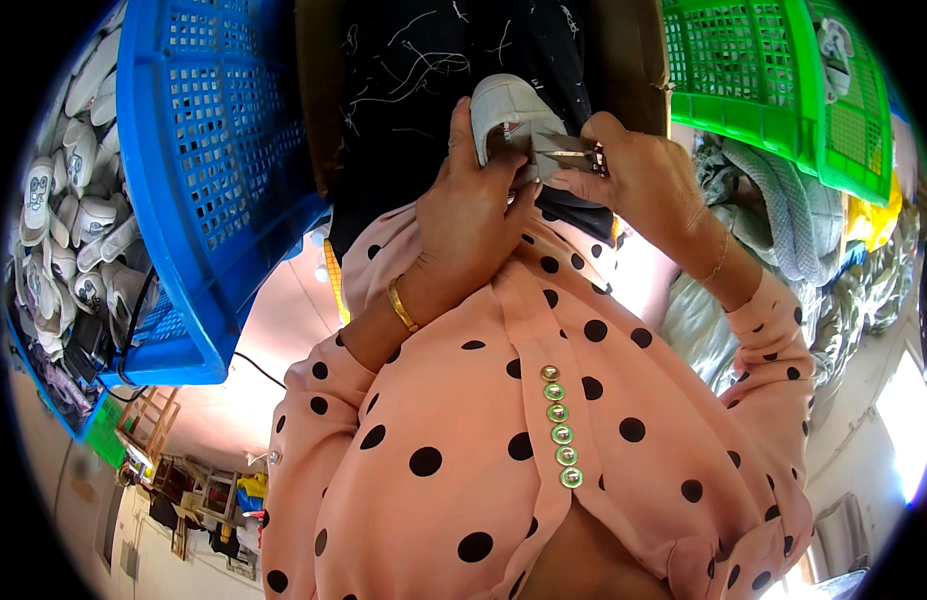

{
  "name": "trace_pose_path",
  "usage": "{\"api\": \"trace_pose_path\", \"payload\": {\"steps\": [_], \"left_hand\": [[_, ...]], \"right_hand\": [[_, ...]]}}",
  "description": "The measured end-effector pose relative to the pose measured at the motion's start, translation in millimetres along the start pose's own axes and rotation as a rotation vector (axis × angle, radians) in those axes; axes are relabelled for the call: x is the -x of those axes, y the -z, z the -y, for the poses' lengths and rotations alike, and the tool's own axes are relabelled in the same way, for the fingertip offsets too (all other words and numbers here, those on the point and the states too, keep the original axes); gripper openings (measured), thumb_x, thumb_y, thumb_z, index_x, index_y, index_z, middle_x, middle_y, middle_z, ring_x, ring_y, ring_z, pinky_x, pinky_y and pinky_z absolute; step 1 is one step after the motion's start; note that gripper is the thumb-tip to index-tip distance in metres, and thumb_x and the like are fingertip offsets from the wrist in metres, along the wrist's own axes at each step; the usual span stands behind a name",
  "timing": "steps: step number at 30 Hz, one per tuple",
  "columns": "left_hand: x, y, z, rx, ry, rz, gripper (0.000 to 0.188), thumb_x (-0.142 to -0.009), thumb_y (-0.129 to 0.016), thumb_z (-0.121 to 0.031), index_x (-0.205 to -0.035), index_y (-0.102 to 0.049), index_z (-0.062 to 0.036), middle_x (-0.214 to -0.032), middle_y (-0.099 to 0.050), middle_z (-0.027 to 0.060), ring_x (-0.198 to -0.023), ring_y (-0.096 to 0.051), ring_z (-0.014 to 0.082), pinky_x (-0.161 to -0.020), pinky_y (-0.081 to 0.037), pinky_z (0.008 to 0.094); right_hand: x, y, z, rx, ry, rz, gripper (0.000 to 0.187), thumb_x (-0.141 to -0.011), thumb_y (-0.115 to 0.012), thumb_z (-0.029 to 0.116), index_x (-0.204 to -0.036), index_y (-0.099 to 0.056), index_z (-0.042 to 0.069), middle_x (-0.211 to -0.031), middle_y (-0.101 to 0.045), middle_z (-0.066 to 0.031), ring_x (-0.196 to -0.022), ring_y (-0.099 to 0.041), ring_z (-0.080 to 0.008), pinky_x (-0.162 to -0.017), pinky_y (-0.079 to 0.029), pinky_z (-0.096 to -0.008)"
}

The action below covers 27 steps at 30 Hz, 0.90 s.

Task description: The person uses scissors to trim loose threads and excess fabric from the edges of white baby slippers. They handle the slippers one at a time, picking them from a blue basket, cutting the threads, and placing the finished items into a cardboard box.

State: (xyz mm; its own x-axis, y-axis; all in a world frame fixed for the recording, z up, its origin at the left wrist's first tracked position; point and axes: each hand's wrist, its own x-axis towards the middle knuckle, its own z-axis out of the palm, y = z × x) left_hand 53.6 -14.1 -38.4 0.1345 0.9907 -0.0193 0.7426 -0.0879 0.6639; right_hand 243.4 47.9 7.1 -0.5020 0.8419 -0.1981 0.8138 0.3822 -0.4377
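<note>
Shoe (512,97), off-white, round at one end (greyish inside)

A shoe (502,103) is over the lap (409,130), snips (574,153) at its right. Past the lap's left edge, a basket (219,190) contains heaped shoes (79,235); past the right, a crate (739,60), cloth (784,210) nearer.

Shoe (519,103) partly behind left hand (471,205)

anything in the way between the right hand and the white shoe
Only the metal snips that the right hand itself holds, blades pointing toward the white shoe. The left hand grips the shoe from the other side; nothing else visible blocks that gap.
</note>
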Motion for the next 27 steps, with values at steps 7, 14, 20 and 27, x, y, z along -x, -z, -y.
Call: {"api": "trace_pose_path", "payload": {"steps": [7, 14, 20, 27], "left_hand": [[-10, -3, 4, 0.065, 0.073, -0.014, 0.019, -0.083, -0.072, -0.028, -0.096, -0.074, -0.0143, -0.135, -0.053, 0.0213, -0.077, -0.069, 0.0355, -0.067, -0.055, 0.0361], [-27, 0, 13, 0.257, 0.301, 0.19, 0.019, -0.078, -0.072, -0.025, -0.09, -0.077, -0.0107, -0.123, -0.058, 0.0146, -0.096, -0.066, 0.0277, -0.082, -0.053, 0.0356], [-27, -11, 24, 0.432, 0.396, 0.174, 0.018, -0.078, -0.07, -0.022, -0.088, -0.076, -0.0084, -0.109, -0.061, 0.0139, -0.099, -0.063, 0.0295, -0.086, -0.051, 0.036], [-13, 11, 25, 0.423, 0.317, 0.108, 0.014, -0.08, -0.068, -0.015, -0.09, -0.071, -0.0051, -0.115, -0.062, 0.0177, -0.102, -0.062, 0.0327, -0.086, -0.05, 0.0374]], "right_hand": [[-1, -38, -3, -0.748, -0.39, 0.155, 0.03, -0.092, -0.065, 0.027, -0.09, -0.06, -0.003, -0.066, -0.063, -0.0093, -0.059, -0.06, -0.0121, -0.058, -0.048, -0.0259], [-2, -55, -13, -0.793, -0.25, 0.09, 0.021, -0.097, -0.058, 0.02, -0.099, -0.06, 0.0, -0.064, -0.064, -0.0056, -0.06, -0.059, -0.0078, -0.06, -0.048, -0.0233], [0, -66, -10, -0.849, -0.218, 0.026, 0.018, -0.092, -0.064, 0.016, -0.101, -0.06, 0.002, -0.07, -0.066, -0.0091, -0.062, -0.065, -0.0134, -0.059, -0.05, -0.027], [9, -76, -5, -0.645, -0.178, -0.128, 0.014, -0.094, -0.064, 0.014, -0.097, -0.06, 0.002, -0.071, -0.067, -0.0067, -0.066, -0.065, -0.0099, -0.061, -0.05, -0.0236]]}}
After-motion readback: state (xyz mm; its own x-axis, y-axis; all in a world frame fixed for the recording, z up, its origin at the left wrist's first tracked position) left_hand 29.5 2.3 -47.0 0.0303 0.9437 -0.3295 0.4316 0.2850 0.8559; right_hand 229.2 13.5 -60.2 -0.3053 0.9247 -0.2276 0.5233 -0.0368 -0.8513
